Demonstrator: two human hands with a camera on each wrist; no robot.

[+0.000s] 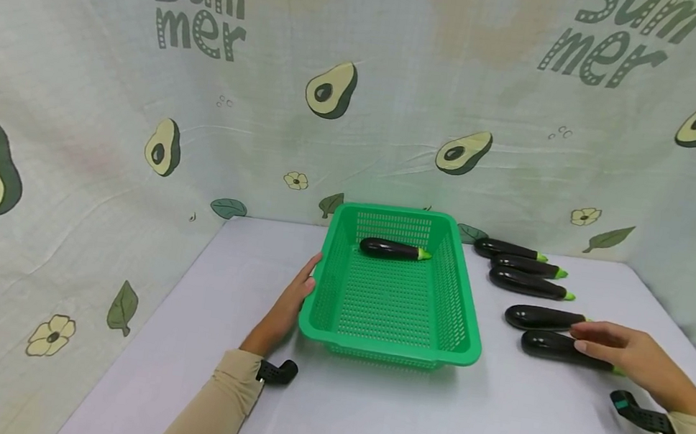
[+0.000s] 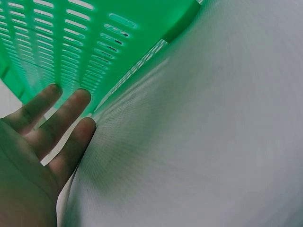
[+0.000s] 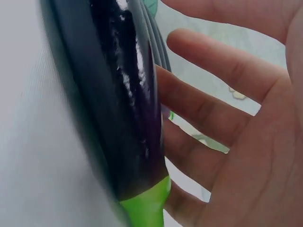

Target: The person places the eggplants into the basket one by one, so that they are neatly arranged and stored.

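Observation:
My left hand (image 1: 286,305) lies along the left side of a green plastic basket (image 1: 389,349), fingers extended. In the left wrist view its spread fingertips meet the slotted basket wall (image 2: 102,47). One dark eggplant with a green stem (image 1: 388,249) lies inside the basket toward the back. At the right, my right hand (image 1: 638,358) reaches over the stem end of the nearest eggplant (image 1: 557,346), thumb on the near side. The right wrist view shows this eggplant (image 3: 116,94) close up, with the loosely spread fingers (image 3: 203,106) alongside, not curled round it.
Just behind the nearest eggplant lies another eggplant (image 1: 538,318). Farther back, three more sit close together, the front one (image 1: 525,283) nearest to me. A white cloth covers the table (image 1: 362,421). A curtain (image 1: 404,28) printed with avocados hangs behind its back edge.

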